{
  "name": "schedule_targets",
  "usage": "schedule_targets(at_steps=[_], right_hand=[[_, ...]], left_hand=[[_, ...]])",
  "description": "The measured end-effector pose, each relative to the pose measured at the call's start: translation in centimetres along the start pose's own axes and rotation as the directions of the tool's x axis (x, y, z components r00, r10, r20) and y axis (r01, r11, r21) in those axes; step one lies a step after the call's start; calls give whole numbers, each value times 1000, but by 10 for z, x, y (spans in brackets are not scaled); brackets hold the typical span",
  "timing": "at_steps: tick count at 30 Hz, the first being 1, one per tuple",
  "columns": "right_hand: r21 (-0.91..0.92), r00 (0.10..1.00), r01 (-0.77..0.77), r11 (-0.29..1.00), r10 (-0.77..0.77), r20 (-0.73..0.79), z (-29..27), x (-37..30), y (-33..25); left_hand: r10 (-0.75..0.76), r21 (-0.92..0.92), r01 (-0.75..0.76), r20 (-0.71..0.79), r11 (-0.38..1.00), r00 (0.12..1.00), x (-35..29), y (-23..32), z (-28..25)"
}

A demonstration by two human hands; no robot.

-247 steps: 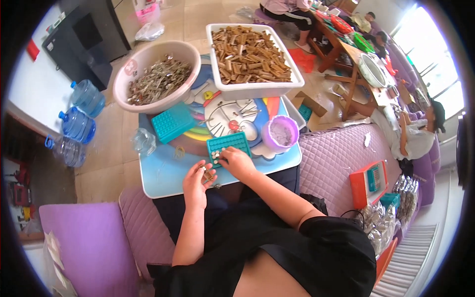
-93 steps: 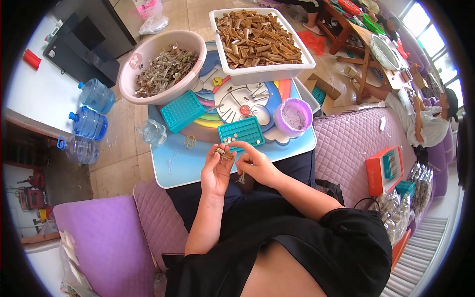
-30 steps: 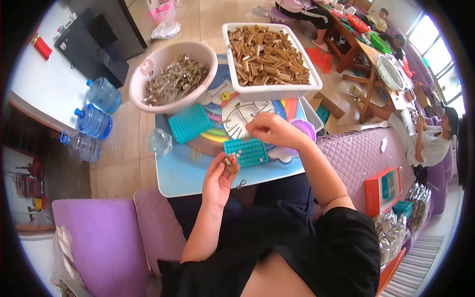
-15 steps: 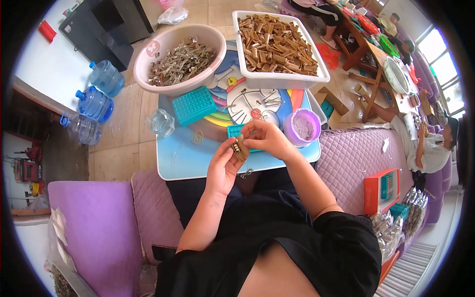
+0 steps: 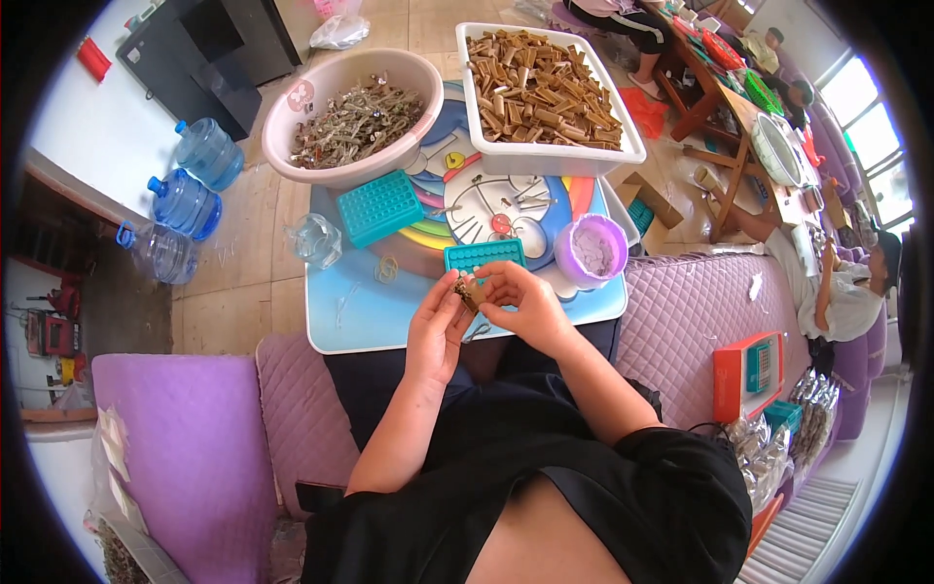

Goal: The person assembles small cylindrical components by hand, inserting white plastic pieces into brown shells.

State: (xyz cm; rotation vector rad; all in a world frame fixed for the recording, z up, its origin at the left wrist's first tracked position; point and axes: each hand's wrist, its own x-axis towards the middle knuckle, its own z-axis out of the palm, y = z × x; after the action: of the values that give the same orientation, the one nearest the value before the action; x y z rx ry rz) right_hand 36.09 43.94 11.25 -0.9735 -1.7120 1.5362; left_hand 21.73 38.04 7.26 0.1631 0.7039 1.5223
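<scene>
A small brown piece with a dark, uneven inner side is held between my two hands, over the table's near edge. My left hand pinches its left end with thumb and fingertips. From the other side, the bent fingers of my right hand close on it. Just beyond my fingertips lies a teal tray with rows of small holes, its near side partly covered by them. A purple tub with pale grey contents stands to the right of that tray. Farther left is a larger teal holed block.
At the back, a pink basin holds metal parts, beside a white bin of brown pieces. A clear plastic cup and rubber bands lie left on the low table. Sofa seats flank me; several people sit at the right.
My right hand has come down and nearer, uncovering more of the teal tray. The brown piece has turned, so its row of small light bits no longer shows clearly.
</scene>
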Motion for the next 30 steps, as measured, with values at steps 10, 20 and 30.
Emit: schedule_targets(at_steps=[10,20,30], right_hand=[[-215,980,98,972,-132,-147,18,-5,8],[-327,957,181,927,-243,-159,27,-8,12],[-346,987,150,926,-158,6,25,-15,21]], left_hand=[[28,112,-28,10,993,1000,-2,-4,0],[219,260,-235,90,937,972,-3,-14,2],[248,381,-326,241,865,938,-8,-5,8]])
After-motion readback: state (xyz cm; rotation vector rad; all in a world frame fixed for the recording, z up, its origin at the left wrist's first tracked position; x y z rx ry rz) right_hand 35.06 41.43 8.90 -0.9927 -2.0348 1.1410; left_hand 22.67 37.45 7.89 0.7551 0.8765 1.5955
